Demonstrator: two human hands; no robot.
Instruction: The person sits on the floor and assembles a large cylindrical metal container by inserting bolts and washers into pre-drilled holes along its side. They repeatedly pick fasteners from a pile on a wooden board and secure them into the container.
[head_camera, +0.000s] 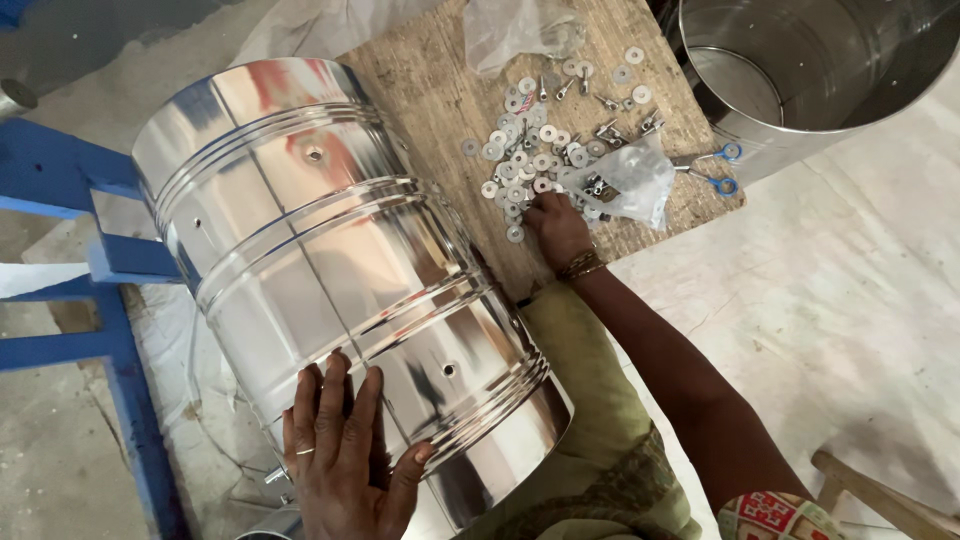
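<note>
Steel drum (330, 250) under flat left hand (340, 455); right hand (556, 225) picks washers (520, 160).

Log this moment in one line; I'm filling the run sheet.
left hand: flat on steel drum | right hand: fingers in washers | board

Small metal workshop, floor-level work, shiny steel drums (330, 260), washers and bolts (530, 150) scattered on a board (430, 80), blue frame (110, 260) alongside
</note>
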